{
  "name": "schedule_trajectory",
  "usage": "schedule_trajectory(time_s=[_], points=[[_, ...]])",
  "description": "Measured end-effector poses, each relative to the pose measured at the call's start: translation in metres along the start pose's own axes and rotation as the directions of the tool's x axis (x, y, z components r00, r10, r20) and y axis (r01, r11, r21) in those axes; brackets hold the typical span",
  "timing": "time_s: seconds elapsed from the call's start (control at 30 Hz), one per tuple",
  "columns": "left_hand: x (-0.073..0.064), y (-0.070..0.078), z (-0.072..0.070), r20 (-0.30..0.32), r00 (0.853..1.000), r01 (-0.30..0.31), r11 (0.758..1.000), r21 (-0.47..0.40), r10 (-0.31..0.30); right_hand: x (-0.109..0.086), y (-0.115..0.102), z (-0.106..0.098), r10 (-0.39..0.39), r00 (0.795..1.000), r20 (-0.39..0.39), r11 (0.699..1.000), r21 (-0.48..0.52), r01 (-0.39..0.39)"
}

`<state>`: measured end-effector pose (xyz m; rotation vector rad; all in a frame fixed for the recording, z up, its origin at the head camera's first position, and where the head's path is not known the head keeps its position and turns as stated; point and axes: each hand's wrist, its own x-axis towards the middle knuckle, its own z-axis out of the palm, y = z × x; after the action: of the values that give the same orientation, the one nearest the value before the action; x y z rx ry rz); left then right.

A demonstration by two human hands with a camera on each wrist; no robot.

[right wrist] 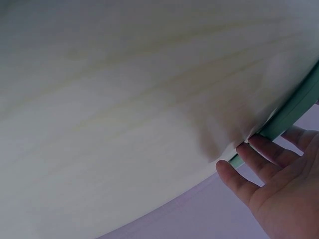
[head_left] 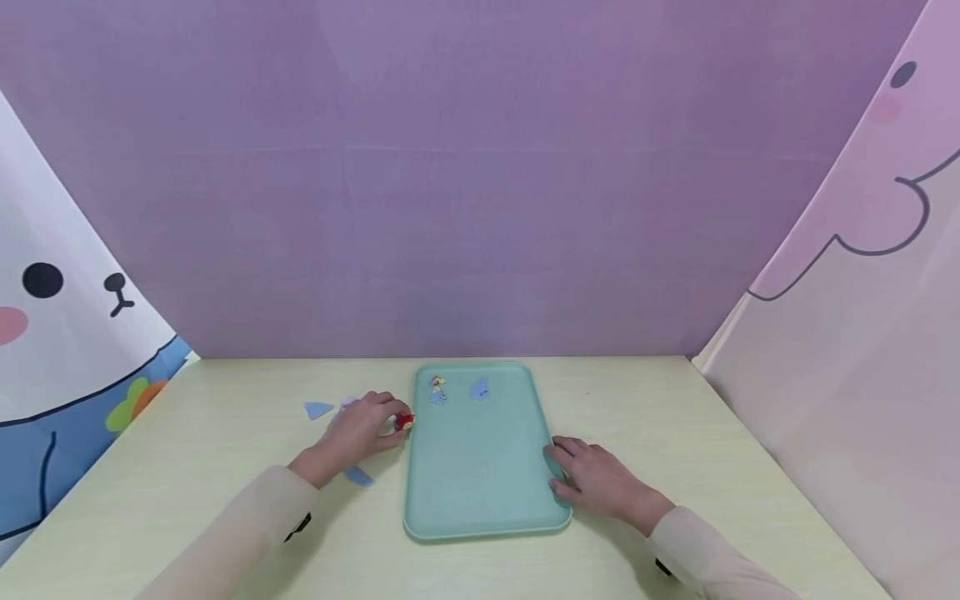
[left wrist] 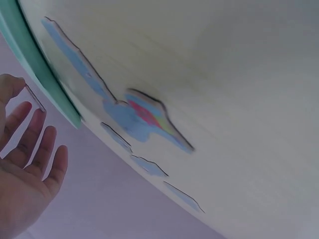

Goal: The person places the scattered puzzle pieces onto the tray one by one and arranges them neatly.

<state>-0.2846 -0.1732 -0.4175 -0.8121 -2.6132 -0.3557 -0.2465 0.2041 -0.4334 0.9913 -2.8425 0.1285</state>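
Note:
My left hand [head_left: 362, 429] is beside the left edge of a pale green tray [head_left: 480, 475], pinching a small flat puzzle piece [head_left: 403, 422] with red on it between thumb and fingertips. In the left wrist view that piece [left wrist: 35, 97] shows edge-on as a thin strip. My right hand [head_left: 600, 477] touches the tray's right rim, fingers fairly straight against its side in the right wrist view. Two puzzle pieces lie at the tray's far end: a blue one [head_left: 480, 389] and one with a small figure [head_left: 437, 390].
Several more flat blue pieces lie on the table left of the tray, among them a pointed one [head_left: 318, 410] and one below my left wrist [head_left: 358, 476]. One piece [left wrist: 149, 117] bears pink and yellow. A purple wall [head_left: 480, 183] stands behind the pale table [head_left: 712, 467].

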Motion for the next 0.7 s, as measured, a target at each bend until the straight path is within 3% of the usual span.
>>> schedule_trajectory(time_s=[0.43, 0.7], points=[[0.019, 0.015, 0.013, 0.009, 0.999, -0.035, 0.999, -0.037, 0.036, 0.0, 0.0, 0.0, -0.008, 1.0, -0.009, 1.0, -0.004, 0.008], [0.028, 0.019, 0.021, 0.049, 0.999, 0.019, 0.999, -0.029, -0.018, 0.0, 0.001, 0.001, -0.008, 1.0, -0.009, 1.0, -0.006, 0.008]])
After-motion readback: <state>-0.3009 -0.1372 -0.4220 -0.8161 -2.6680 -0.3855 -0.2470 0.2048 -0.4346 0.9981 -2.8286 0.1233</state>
